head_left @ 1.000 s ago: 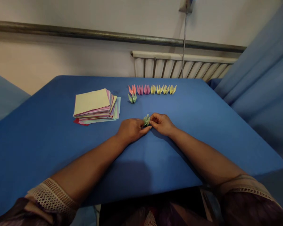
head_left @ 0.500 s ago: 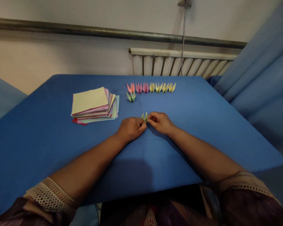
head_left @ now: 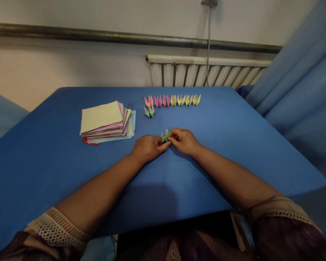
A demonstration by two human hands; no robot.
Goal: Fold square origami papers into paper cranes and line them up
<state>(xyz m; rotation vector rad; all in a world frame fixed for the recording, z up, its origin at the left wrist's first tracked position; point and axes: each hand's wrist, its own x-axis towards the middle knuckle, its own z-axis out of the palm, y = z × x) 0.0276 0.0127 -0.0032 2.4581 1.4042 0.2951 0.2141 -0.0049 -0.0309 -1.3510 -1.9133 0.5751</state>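
Note:
A small green origami crane [head_left: 165,136] stands between my hands near the middle of the table, its two points upward. My left hand [head_left: 149,148] is closed on its left and near side, the thumb lying along its base. From the right, my right hand [head_left: 184,140] pinches the crane's edge between thumb and fingertips. The fingers partly hide the lower part of the crane. Another green origami crane [head_left: 149,111] sits farther back, just in front of a row of finished-looking cranes: an orange one [head_left: 149,101], two pink ones [head_left: 162,101] and several yellow ones [head_left: 181,100].
A thick stack of coloured paper sheets [head_left: 101,117] lies on the left of the blue table [head_left: 222,123], with a red piece [head_left: 89,142] poking out beneath. Behind the table are a wall pipe [head_left: 111,37] and a radiator [head_left: 206,61]. A blue curtain [head_left: 293,79] hangs at the right.
My left thumb has straightened along the crane's base, and more of the green crane shows between my hands. The whole view has shifted slightly.

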